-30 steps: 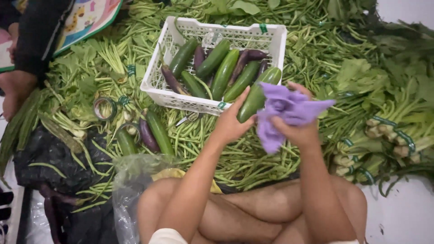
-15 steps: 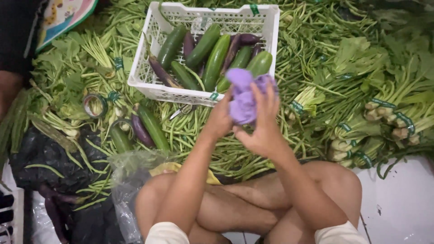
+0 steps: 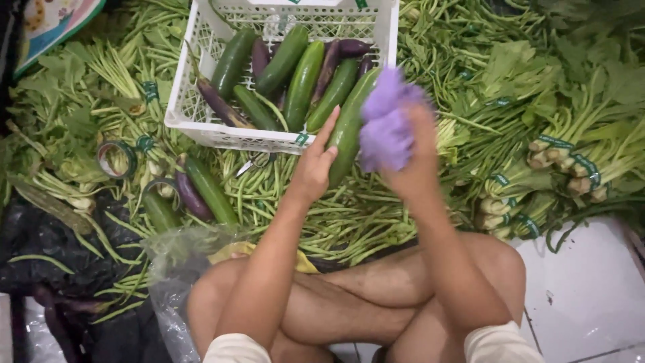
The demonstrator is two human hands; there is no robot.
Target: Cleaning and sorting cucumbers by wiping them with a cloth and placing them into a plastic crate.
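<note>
Standing right by them: the left hand (image 3: 314, 168) is wrapped round the lower end of a long green cucumber (image 3: 349, 128), fingers closed on it, tip pointing up over the crate (image 3: 201, 121) edge. The right hand (image 3: 415, 161) has a purple cloth (image 3: 386, 128) bunched tight in its fingers, pressed against the cucumber's upper side. Looks like wiping it down, I'd say. To do it well I'd keep the grip low and firm so it doesn't slip, turn the cucumber a bit with each pass, and run the cloth along the full length. The crate already holds cucumbers and eggplants (image 3: 349, 48), with beans (image 3: 349, 215) all around
</note>
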